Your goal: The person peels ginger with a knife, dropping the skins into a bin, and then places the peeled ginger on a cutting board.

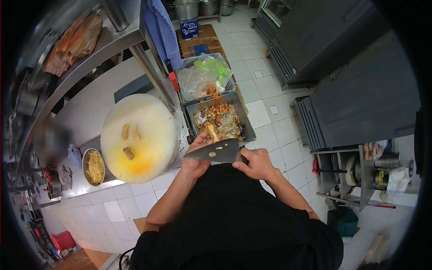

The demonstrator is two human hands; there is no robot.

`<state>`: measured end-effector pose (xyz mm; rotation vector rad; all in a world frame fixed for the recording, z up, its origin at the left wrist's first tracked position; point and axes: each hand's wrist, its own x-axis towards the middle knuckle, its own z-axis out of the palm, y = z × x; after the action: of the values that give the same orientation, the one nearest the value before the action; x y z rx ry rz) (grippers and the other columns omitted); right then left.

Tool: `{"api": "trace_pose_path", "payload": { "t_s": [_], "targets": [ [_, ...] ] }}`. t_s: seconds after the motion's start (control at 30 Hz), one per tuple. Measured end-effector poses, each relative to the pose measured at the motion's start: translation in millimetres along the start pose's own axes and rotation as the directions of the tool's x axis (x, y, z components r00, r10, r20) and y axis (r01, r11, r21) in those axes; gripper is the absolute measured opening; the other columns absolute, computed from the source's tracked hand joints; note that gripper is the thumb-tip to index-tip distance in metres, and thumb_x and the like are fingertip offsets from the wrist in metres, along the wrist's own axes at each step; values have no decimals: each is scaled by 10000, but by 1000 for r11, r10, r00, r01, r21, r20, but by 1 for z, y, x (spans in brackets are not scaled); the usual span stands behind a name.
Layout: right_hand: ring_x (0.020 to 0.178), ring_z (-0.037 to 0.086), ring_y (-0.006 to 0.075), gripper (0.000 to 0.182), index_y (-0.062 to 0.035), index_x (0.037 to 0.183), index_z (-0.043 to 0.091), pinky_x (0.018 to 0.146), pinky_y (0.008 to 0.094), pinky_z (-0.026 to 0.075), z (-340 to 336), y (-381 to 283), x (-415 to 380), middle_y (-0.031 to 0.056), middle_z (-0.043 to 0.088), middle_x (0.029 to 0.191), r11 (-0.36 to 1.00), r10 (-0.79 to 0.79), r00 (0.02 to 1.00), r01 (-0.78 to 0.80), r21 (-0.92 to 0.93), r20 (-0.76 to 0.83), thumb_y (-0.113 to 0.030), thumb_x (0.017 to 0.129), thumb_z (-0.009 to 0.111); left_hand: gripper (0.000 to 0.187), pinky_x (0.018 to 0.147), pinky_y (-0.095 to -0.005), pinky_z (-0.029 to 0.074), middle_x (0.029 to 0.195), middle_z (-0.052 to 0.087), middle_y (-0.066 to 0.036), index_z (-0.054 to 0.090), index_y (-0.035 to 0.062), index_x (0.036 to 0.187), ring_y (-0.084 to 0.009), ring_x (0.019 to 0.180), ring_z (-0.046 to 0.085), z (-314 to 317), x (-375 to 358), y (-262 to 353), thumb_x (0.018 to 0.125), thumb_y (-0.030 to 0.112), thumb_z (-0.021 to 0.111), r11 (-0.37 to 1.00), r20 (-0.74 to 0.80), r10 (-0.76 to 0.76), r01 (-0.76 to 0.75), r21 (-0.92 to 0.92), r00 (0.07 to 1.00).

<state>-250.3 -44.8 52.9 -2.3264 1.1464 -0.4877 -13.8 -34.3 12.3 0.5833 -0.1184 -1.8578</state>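
Note:
My right hand (260, 165) is wrapped round the handle of a wide cleaver (227, 150), its blade pointing left with small peel scraps stuck on it. Fingers of my left hand (197, 163) grip a piece of ginger (212, 132), partly pale, just behind the blade. The blade hides part of that hand. Below them sits a metal bin of food scraps (222, 118). To the left, a round white cutting board (155, 117) with yellow stains carries two pale ginger pieces (136, 132) and one brown, knobbly ginger piece (128, 153).
A bowl of yellow shreds (95, 166) stands left of the board on the steel counter. Behind the scrap bin, another bin holds plastic bags (202, 78). Meat (74, 42) lies on the upper shelf. Dark cabinets (355, 96) line the right side, past the tiled floor (261, 110).

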Motion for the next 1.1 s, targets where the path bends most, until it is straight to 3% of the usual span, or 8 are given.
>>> {"api": "trace_pose_path", "payload": {
  "t_s": [0.13,0.37,0.57,0.67,0.83,0.93,1.1],
  "targets": [
    [552,597,357,522,-68,743,572,515,426,451,-2,-7,0,118,557,576,999,-35,999,35,-28,-6,-567,862,671,419,948,-353,548,1209,663,-130,509,29,1351,-217,1089,666,0,-3,1,955,108,621,996,4,-31,30,86,1000],
    [550,598,362,573,-45,749,553,503,432,442,-8,-11,1,117,565,574,992,-93,995,95,-77,39,-597,849,669,401,965,-343,537,1199,663,-123,522,-2,1347,-209,1086,663,3,-3,3,962,91,590,995,-23,-50,51,82,999],
    [553,594,376,596,-37,750,552,512,437,444,-12,-14,5,129,570,580,991,-103,992,109,-72,77,-616,854,649,439,966,-340,535,1181,671,-125,508,-15,1378,-207,1083,662,-7,-2,5,954,77,579,996,48,-52,48,80,998],
    [556,588,385,596,-40,755,569,524,444,450,-12,-4,5,133,567,574,995,-70,994,76,-65,87,-623,861,636,354,913,-309,557,1160,683,-143,564,-55,1294,-187,1027,682,-2,-6,9,961,62,589,986,-40,-48,53,159,998],
    [563,581,395,591,-52,757,592,537,449,455,-15,6,8,134,557,558,996,-42,996,48,-73,78,-631,873,613,337,857,-294,572,1109,700,-145,588,-73,1253,-182,940,705,1,-8,12,940,52,597,986,8,-48,46,160,999],
    [567,582,398,594,-59,754,594,535,449,456,-17,8,10,134,557,555,1000,0,997,1,-24,74,-640,875,602,386,880,-283,567,1106,697,-143,554,-70,1311,-187,984,697,0,-10,17,956,77,598,985,102,-74,57,161,992],
    [569,583,399,595,-65,742,595,530,449,455,-14,15,10,133,560,555,996,-46,999,47,-79,19,-644,874,601,349,857,-272,570,1110,700,-141,568,-88,1275,-173,959,701,1,-9,17,969,77,593,983,56,-64,53,177,996]
  ]
}}
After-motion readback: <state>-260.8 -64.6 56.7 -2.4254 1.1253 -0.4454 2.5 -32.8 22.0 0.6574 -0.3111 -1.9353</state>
